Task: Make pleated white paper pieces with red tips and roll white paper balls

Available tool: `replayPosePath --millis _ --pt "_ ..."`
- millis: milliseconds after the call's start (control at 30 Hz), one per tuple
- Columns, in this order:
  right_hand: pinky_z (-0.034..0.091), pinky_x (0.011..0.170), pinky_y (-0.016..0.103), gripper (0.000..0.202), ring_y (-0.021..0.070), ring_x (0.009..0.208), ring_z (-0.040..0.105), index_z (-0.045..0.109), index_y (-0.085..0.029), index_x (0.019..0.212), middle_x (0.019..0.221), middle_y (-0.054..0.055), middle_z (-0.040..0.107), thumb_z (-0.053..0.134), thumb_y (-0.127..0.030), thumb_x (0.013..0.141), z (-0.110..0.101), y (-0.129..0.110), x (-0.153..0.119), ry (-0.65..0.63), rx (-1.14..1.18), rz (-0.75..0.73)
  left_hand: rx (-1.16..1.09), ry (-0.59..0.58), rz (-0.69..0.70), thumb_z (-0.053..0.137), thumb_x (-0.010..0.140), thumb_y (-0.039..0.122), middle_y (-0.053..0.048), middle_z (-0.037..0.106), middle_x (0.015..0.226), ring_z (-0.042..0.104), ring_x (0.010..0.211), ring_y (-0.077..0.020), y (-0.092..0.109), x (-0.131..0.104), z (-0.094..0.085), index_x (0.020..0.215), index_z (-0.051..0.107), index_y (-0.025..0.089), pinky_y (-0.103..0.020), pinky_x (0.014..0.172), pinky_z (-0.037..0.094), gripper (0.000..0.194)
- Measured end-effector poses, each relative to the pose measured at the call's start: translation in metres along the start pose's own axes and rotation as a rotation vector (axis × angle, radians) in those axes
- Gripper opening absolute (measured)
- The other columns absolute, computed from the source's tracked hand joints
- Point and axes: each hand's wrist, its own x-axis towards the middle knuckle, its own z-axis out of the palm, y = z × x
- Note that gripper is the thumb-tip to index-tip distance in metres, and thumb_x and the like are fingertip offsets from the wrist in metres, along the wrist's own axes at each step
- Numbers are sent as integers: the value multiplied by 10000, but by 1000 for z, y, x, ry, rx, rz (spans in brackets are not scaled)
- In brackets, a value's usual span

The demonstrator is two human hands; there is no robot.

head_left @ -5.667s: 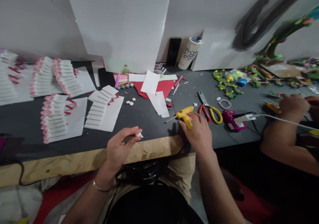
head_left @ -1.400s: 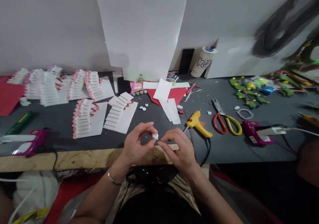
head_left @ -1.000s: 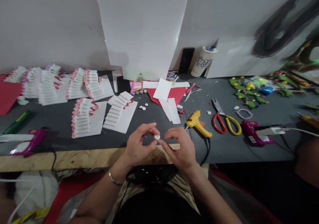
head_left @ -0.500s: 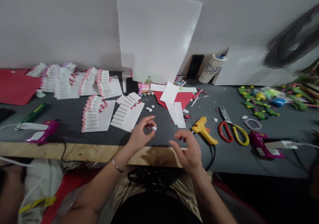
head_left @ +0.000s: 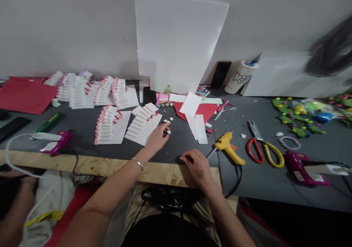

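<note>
Between the thumb and fingers of my left hand (head_left: 157, 137) is a small white round piece (head_left: 168, 132), just right of a white card with a row of white strips (head_left: 140, 120). Two more such white pieces (head_left: 171, 118) lie on the table beyond those fingertips. Near the table's front edge my right hand (head_left: 195, 163) is closed, its thumb and fingers drawn together low over the surface. Whatever is in that pinch, if anything, is hidden. To its right lies a yellow glue gun (head_left: 228, 148), its nozzle pointing up.
Several white fan-like pieces with pink edges (head_left: 106, 124) stand at the left. Red paper (head_left: 210, 111) and white strips (head_left: 202, 129) lie ahead. Scissors (head_left: 261, 142), a purple power block (head_left: 304, 168) and green felt shapes (head_left: 288, 117) are at the right; a cup (head_left: 238, 78) stands behind.
My left hand has moved slightly forward toward the loose white pieces, keeping its piece. My right hand has come down and left, its fingers closing together. The view has shifted a little.
</note>
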Motion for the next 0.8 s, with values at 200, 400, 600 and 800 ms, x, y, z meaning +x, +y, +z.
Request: replayPosePath --millis 200,400,600,800 --pt "467 631 277 187 171 672 627 651 -213 722 706 20 678 660 -284 895 4 2 -1 -1 -69 -60 17 -11 39 621 794 114 -58 659 1042 628 952 -196 0 0 0 1289 544 194 -353 869 526 508" --pt "477 635 273 267 163 665 640 677 -206 751 720 27 705 532 -250 970 6 3 -1 42 -113 -161 91 -8 75 591 834 95 -72 668 1015 628 971 -217 2 1 1 1245 587 173 -388 908 519 417" --pt "438 614 274 303 164 650 604 648 -198 730 694 34 673 525 -326 976 2 -2 -1 72 -149 -182 139 24 147 512 852 35 -85 669 1040 622 1026 -220 3 2 1 1254 586 177 -396 956 504 432" --pt "445 627 268 290 164 690 614 663 -206 810 743 35 669 454 -296 989 -11 -6 13 23 -138 -148 80 45 115 602 859 99 -84 685 1056 641 1012 -219 3 1 1 1258 577 180 -391 935 518 408"
